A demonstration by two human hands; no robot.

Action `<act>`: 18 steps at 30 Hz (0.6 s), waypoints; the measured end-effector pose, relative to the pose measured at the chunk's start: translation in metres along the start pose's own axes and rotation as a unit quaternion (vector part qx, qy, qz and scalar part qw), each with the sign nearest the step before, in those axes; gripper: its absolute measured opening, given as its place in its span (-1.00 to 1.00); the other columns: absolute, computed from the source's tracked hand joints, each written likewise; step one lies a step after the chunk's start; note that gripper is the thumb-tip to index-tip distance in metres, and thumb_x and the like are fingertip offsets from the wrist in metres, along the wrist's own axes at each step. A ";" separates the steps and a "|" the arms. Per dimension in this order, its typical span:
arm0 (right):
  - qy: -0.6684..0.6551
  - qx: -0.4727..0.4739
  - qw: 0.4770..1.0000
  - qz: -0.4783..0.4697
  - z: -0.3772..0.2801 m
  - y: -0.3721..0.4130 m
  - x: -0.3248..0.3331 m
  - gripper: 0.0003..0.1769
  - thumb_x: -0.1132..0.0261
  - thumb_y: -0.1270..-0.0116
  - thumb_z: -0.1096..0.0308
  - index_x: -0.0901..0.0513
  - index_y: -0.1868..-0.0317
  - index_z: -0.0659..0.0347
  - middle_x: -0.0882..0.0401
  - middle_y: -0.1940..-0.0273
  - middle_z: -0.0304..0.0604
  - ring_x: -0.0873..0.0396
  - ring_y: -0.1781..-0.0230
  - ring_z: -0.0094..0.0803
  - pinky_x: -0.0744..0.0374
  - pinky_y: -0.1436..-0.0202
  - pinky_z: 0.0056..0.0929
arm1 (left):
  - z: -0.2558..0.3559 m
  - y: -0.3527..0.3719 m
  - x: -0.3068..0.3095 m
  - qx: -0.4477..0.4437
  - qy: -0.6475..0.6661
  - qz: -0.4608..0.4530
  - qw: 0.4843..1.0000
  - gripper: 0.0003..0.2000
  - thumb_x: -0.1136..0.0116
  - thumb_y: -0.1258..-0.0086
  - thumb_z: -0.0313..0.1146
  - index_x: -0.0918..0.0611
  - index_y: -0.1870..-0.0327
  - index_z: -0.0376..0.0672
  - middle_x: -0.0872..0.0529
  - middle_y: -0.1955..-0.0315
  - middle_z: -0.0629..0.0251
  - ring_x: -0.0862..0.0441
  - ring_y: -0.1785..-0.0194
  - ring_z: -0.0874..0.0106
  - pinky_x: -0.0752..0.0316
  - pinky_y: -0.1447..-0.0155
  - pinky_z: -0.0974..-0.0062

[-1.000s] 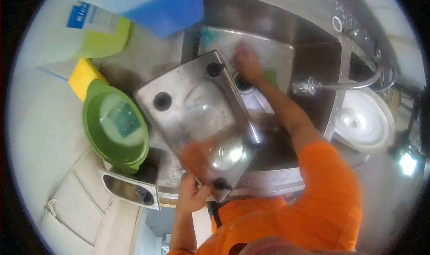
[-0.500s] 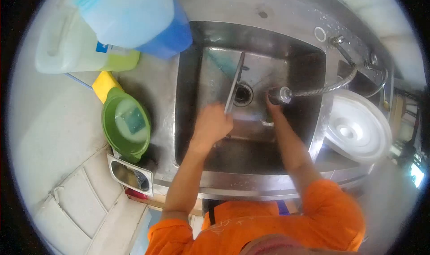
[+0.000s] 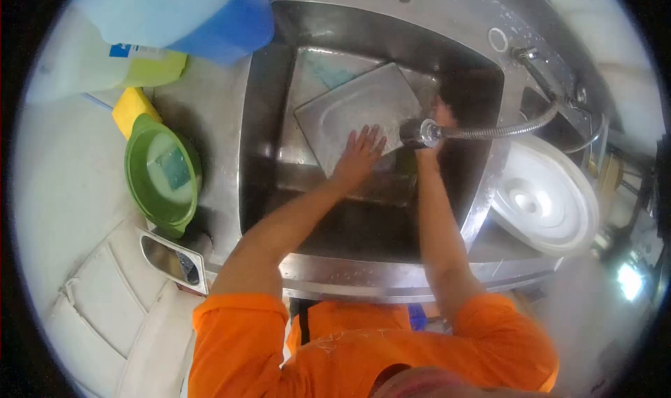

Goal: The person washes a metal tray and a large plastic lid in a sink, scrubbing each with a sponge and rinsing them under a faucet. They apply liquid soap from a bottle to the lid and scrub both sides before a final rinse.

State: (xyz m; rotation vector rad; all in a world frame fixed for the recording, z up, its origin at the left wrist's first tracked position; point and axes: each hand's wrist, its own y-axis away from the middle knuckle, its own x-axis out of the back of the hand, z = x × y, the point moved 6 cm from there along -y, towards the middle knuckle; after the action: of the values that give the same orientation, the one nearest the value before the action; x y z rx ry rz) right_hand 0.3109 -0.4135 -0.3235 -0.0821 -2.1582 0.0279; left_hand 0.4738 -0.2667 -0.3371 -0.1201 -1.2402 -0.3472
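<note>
A flat steel plate (image 3: 349, 104) lies tilted in the steel sink (image 3: 265, 153). My left hand (image 3: 358, 153) rests on the plate's near edge with its fingers spread flat. My right hand (image 3: 428, 139) is closed around the spray head (image 3: 414, 133) of a flexible metal hose (image 3: 503, 129), holding it just over the plate's right edge. The hose runs to the right, up to the sink's back corner. I wear orange sleeves.
Left of the sink stand a green bowl (image 3: 162, 176) with water and a sponge in it, a yellow sponge (image 3: 131, 108), a clear jug of yellow-green liquid (image 3: 105, 66) and a blue container (image 3: 189, 13). A white round lid (image 3: 542, 202) lies on the right. A small steel tray (image 3: 171, 258) sits at the counter's front left.
The steel plate went from being held up over the sink to lying down inside it. My left hand now lies flat on it, and my right hand took the spray head.
</note>
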 end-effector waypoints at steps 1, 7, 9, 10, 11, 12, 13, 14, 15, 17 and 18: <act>0.157 0.034 0.987 -0.029 0.001 -0.002 -0.016 -0.39 -0.22 -0.30 0.38 -0.42 -0.39 0.20 -0.44 -0.30 0.18 -0.39 -0.39 -0.04 -0.33 -0.42 0.04 | -0.003 -0.002 -0.003 -0.016 -0.011 -0.009 1.000 -0.17 -0.32 -0.21 -0.11 -0.26 -0.52 -0.17 -0.03 -0.55 -0.09 -0.06 -0.57 -0.07 0.03 -0.58 -0.12; 0.156 0.208 0.962 -0.083 -0.065 0.052 -0.072 -0.22 -0.29 -0.29 0.22 -0.26 -0.48 0.27 -0.23 -0.45 0.26 -0.19 -0.49 0.19 -0.12 -0.54 0.13 | -0.053 -0.002 -0.002 0.026 0.098 -0.135 0.986 -0.18 -0.21 -0.33 0.00 -0.21 -0.54 -0.18 -0.01 -0.58 0.01 0.09 -0.64 0.06 0.20 -0.61 -0.14; 0.088 0.272 0.945 -0.159 -0.067 0.066 -0.087 -0.24 -0.24 -0.34 0.23 -0.23 -0.50 0.27 -0.16 -0.48 0.27 -0.12 -0.52 0.18 -0.06 -0.56 0.11 | -0.076 0.003 -0.012 0.109 0.066 -0.066 0.990 -0.25 -0.10 -0.41 -0.03 -0.18 -0.55 -0.19 -0.02 -0.59 0.10 0.12 -0.65 0.14 0.23 -0.61 -0.12; 0.014 0.336 0.914 -0.228 -0.073 0.075 -0.095 -0.26 -0.20 -0.38 0.24 -0.20 -0.51 0.27 -0.08 -0.52 0.28 -0.05 -0.55 0.16 0.00 -0.59 0.10 | -0.090 0.006 -0.010 0.194 0.028 0.009 0.981 -0.31 0.02 -0.49 -0.06 -0.16 -0.56 -0.20 -0.04 -0.60 0.19 0.14 -0.66 0.22 0.26 -0.62 -0.09; 0.017 0.335 0.914 -0.230 -0.070 0.069 -0.099 -0.26 -0.20 -0.38 0.24 -0.20 -0.51 0.27 -0.08 -0.52 0.28 -0.05 -0.55 0.16 0.00 -0.59 0.10 | -0.091 0.005 -0.018 0.194 0.032 0.008 0.981 -0.31 0.02 -0.49 -0.06 -0.16 -0.56 -0.20 -0.04 -0.60 0.19 0.14 -0.66 0.22 0.26 -0.62 -0.09; 0.039 0.306 0.930 -0.202 -0.063 0.058 -0.102 -0.28 -0.18 -0.41 0.22 -0.21 -0.52 0.26 -0.10 -0.53 0.20 -0.05 -0.56 0.10 0.01 -0.60 0.09 | -0.090 0.004 -0.020 0.192 0.009 -0.011 0.981 -0.33 0.05 -0.52 -0.05 -0.16 -0.56 -0.20 -0.04 -0.59 0.18 0.12 -0.66 0.21 0.27 -0.63 -0.08; 0.062 0.275 0.944 -0.172 -0.056 0.052 -0.103 -0.30 -0.16 -0.44 0.19 -0.22 -0.52 0.24 -0.12 -0.53 0.12 -0.05 -0.58 0.05 0.02 -0.61 0.08 | -0.090 0.002 -0.022 0.188 -0.014 -0.028 0.982 -0.34 0.09 -0.54 -0.05 -0.17 -0.56 -0.20 -0.04 -0.59 0.17 0.10 -0.65 0.20 0.28 -0.63 -0.06; 0.067 0.271 0.945 -0.173 -0.058 0.062 -0.112 -0.30 -0.16 -0.44 0.19 -0.22 -0.52 0.24 -0.12 -0.53 0.12 -0.05 -0.58 0.05 0.02 -0.61 0.08 | -0.091 0.002 -0.026 0.184 -0.009 -0.029 0.982 -0.34 0.09 -0.54 -0.05 -0.17 -0.56 -0.20 -0.04 -0.59 0.17 0.10 -0.65 0.20 0.28 -0.63 -0.06; 0.039 0.242 0.960 -0.132 -0.060 0.075 -0.124 -0.31 -0.14 -0.45 0.18 -0.21 -0.52 0.21 -0.13 -0.54 0.07 -0.05 -0.58 0.02 0.03 -0.61 0.08 | -0.091 0.000 -0.029 0.170 -0.009 0.000 0.985 -0.34 0.05 -0.52 -0.06 -0.21 -0.53 -0.25 -0.09 -0.57 0.10 0.07 -0.64 0.15 0.26 -0.63 -0.07; 0.016 0.215 0.973 -0.083 -0.062 0.078 -0.117 -0.32 -0.12 -0.47 0.17 -0.21 -0.53 0.18 -0.13 -0.55 0.02 -0.05 -0.59 -0.01 0.05 -0.61 0.08 | -0.092 -0.002 -0.030 0.150 -0.008 0.036 0.988 -0.34 0.01 -0.50 -0.08 -0.24 -0.50 -0.31 -0.13 -0.55 0.03 0.04 -0.63 0.11 0.24 -0.63 -0.08; 0.032 0.267 0.946 -0.179 -0.072 0.086 -0.113 -0.32 -0.11 -0.47 0.19 -0.20 -0.54 0.17 -0.17 -0.53 0.02 -0.07 -0.58 -0.02 0.03 -0.61 0.07 | -0.094 0.000 -0.031 0.141 -0.008 0.028 0.990 -0.34 -0.01 -0.49 -0.09 -0.25 -0.49 -0.30 -0.14 -0.55 0.03 0.03 -0.63 0.11 0.24 -0.62 -0.10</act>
State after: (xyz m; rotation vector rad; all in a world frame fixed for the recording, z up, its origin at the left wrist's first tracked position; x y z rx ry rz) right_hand 0.4376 -0.3369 -0.3820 0.6127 -1.9996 0.3909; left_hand 0.5498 -0.2861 -0.3967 0.0863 -1.2863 -0.1197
